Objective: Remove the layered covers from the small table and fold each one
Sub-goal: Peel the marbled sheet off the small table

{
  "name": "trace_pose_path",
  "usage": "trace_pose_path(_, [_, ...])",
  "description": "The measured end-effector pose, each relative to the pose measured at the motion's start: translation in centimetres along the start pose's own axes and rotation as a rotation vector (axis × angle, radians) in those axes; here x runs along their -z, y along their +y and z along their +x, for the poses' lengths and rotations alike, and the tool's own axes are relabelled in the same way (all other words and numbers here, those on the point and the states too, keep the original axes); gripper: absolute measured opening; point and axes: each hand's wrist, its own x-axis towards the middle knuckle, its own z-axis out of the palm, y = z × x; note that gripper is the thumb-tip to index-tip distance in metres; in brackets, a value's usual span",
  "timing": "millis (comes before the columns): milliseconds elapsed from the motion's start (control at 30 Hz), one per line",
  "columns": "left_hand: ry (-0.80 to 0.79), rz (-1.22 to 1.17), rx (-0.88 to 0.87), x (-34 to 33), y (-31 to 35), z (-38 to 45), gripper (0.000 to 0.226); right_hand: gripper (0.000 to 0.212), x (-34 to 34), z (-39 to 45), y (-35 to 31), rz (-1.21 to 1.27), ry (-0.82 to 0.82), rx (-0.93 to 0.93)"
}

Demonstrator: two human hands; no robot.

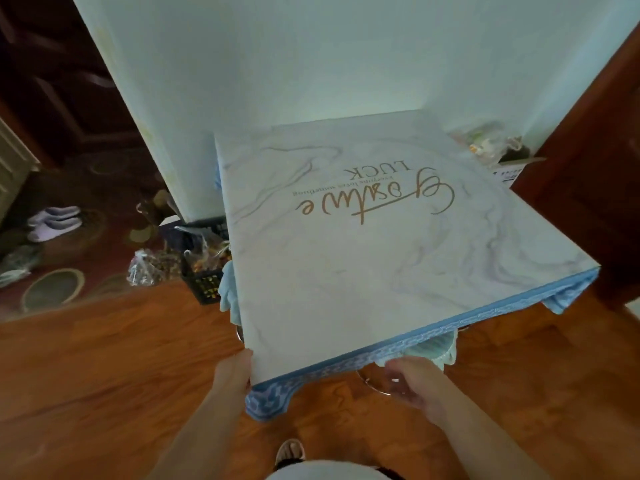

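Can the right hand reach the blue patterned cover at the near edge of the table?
Probably yes. The right hand is already at the near edge, just under the blue patterned cover, and nothing lies between them. Whether it touches the cover is unclear.

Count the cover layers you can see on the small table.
3: a marble-print top cover, a blue patterned cover along the near edge beneath it, and pale blue cloth at the left side. More may be hidden underneath.

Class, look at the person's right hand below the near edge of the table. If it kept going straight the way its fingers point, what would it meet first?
Probably the blue patterned cover hanging along the table's near edge, just ahead of the right hand; depth is unclear.
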Motion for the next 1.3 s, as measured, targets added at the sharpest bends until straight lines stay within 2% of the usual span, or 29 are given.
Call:
trace_pose_path(67, [0.013, 0.017, 0.006, -0.7, 0.8, 1.6, 0.039, 0.013, 0.1, 0.1, 0.1, 0.063, 0.038, -0.029])
trace_pose_path(133, [-0.008, 0.006, -0.012, -1.5, 4.0, -2.9, 0.037, 0.014, 0.1, 0.2, 0.1, 0.125, 0.071, -0.051])
trace_pose_path(233, [-0.148, -0.066, 0.061, -2.8, 6.5, -6.5, 0.026, 0.014, -0.7, 0.5, 0.2, 0.189, 0.11, -0.094])
trace_pose_path(300, [-0.182, -0.043, 0.09, -2.8, 7.5, -7.6, 0.02, 0.016, -1.7, 0.6, 0.4, 0.238, 0.103, -0.14])
trace_pose_path(400, [-0.17, -0.055, -0.013, -2.0, 9.0, -9.2, 0.018, 0.027, -3.4, 0.8, 0.9, 0.351, 0.097, -0.168])
trace_pose_path(533, [-0.223, 0.082, -0.251, -0.2, 11.2, -11.9, 0.019, 0.057, -4.6, 1.3, -0.9, 0.801, -0.047, -0.045])
trace_pose_path(600, [-0.242, 0.134, -0.305, 0.4, 12.3, -12.4, 0.019, 0.058, -3.8, 2.0, -3.5, 0.898, -0.108, 0.052])
trace_pose_path(700, [-0.295, 0.059, -0.243, 0.6, 12.9, -12.1, 0.017, 0.052, -1.7, 3.5, -8.1, 1.063, -0.081, 0.104])
trace_pose_path(767, [-0.296, 0.032, -0.179, 0.7, 12.2, -11.6, 0.016, 0.04, -0.9, 4.8, -10.4, 1.021, 0.036, 0.07])
trace_pose_path(833, [-0.293, -0.01, -0.111, 0.8, 11.2, -11.0, 0.015, 0.029, -0.3, 6.4, -11.1, 0.866, 0.146, -0.02])
trace_pose_path(967, [-0.253, 0.072, -0.106, 1.2, 9.6, -9.4, 0.018, 0.019, -0.5, 7.3, -8.9, 0.531, 0.233, -0.056])
trace_pose_path(1133, [-0.184, 0.039, -0.034, 2.5, 8.1, -8.1, 0.026, 0.017, -1.6, 5.5, -9.2, 0.577, 0.244, 0.032])
trace_pose_path(1300, [-0.159, -0.112, -0.053, 3.3, 9.0, -8.4, 0.021, 0.025, -2.0, 5.2, -10.2, 0.49, 0.282, 0.125])
